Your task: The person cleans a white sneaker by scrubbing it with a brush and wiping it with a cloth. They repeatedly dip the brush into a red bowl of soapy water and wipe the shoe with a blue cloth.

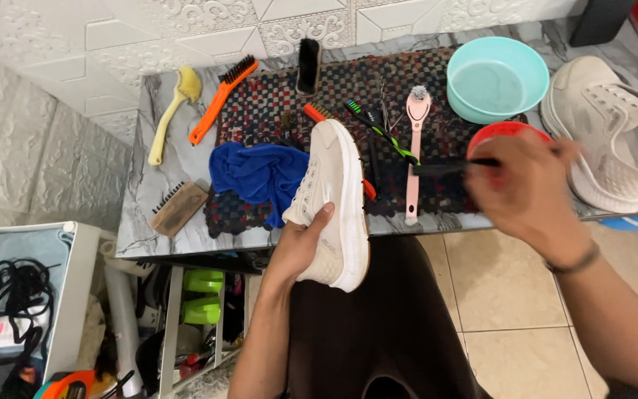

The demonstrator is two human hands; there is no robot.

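My left hand [298,247] grips the heel of a white sneaker [335,199], held tilted with its toe over the marble table [186,159]. My right hand [522,188] is closed on a thin black brush [443,168], whose dark handle points left toward the shoe. That hand hovers over a small red bowl [503,133], partly hiding it. A crumpled blue cloth [256,174] lies just left of the sneaker.
A teal bowl [496,77] of water and a second white sneaker [614,133] stand at the right. A pink brush [413,151], green-black toothbrush [382,133], orange brush [219,100], yellow brush [171,111], wooden brush [177,207] and black brush [309,65] lie about. Left: a white crate [68,295].
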